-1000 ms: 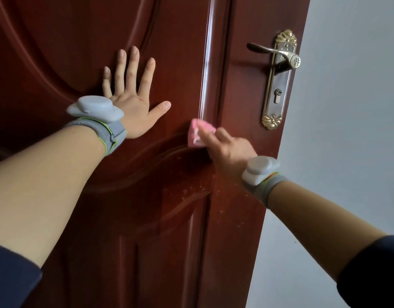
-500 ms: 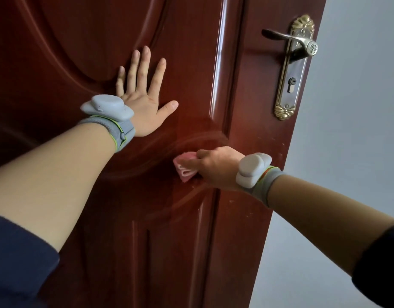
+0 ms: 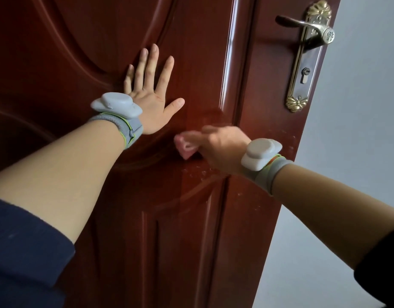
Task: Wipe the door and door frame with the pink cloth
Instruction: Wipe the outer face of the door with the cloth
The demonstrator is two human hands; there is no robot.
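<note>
Nearest you, your right hand (image 3: 220,150) pinches the pink cloth (image 3: 185,147) in closed fingers against the door (image 3: 187,218), at the curved moulding just below your left thumb. Motion blur hides the exact finger placement. Your left hand (image 3: 150,107) lies flat on the panel, fingers spread. Beyond, the brass handle (image 3: 307,25) sits near the door's free edge. Risk: the door appears ajar, so uneven wiping pressure may swing it. Light specks below the cloth may be missed.
</note>
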